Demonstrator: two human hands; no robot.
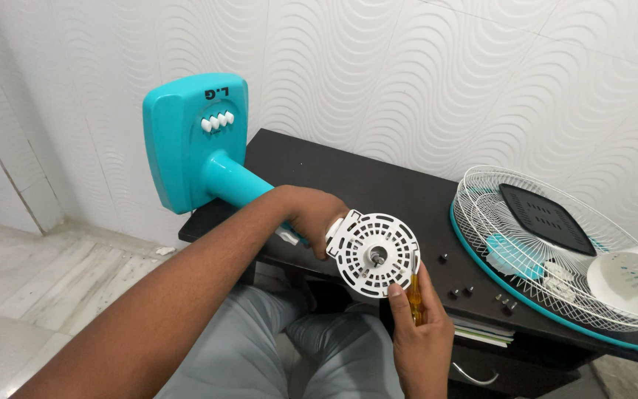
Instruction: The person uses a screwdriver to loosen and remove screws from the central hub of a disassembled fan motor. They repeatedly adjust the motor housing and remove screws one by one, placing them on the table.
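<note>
Item in hand: a turquoise plastic table fan body with flat base and tube neck (pixel 201 159) is being held lying across the near edge of a dark wooden table (pixel 378 185), its round white slotted motor housing (pixel 373 253) facing the camera. The neck behind the housing is being clamped by the left hand (pixel 311 214). A yellow-handled screwdriver (pixel 413 292) is being gripped by the closed right hand (pixel 422 336), its tip at the housing's rim. A white wire fan grille with turquoise rim (pixel 548 244) and small dark screws (pixel 474 292) are being kept alongside.
</note>
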